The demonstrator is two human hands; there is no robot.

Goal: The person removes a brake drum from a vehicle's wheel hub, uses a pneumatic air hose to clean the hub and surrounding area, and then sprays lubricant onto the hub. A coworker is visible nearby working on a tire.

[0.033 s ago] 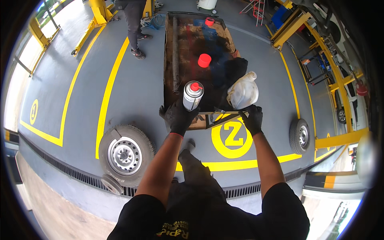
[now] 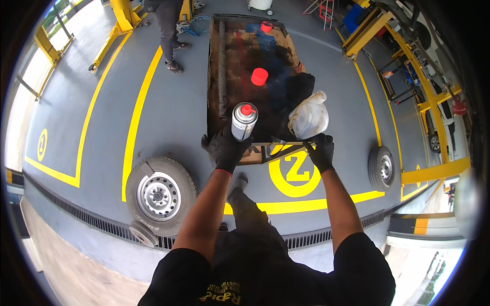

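My left hand (image 2: 224,148), in a black glove, is closed on the near left corner of a stained cart (image 2: 213,61), right beside an upright spray can (image 2: 244,127) with a red top. Whether its fingers also touch the can is unclear. My right hand (image 2: 320,150), also gloved, grips the cart's near rim below a translucent white plastic jug (image 2: 309,120). On the cart lie a long dark tube (image 2: 222,69), two red caps (image 2: 259,77) (image 2: 266,27) and a dark cloth-like bundle (image 2: 298,86).
Another person's legs (image 2: 171,35) stand left of the cart. Loose wheels lie at lower left (image 2: 158,199) and right (image 2: 383,171). Yellow lift posts (image 2: 122,15) and frames (image 2: 370,35) flank both sides, with a red stepladder (image 2: 326,15) at the back. A drain grate (image 2: 306,245) crosses the near floor.
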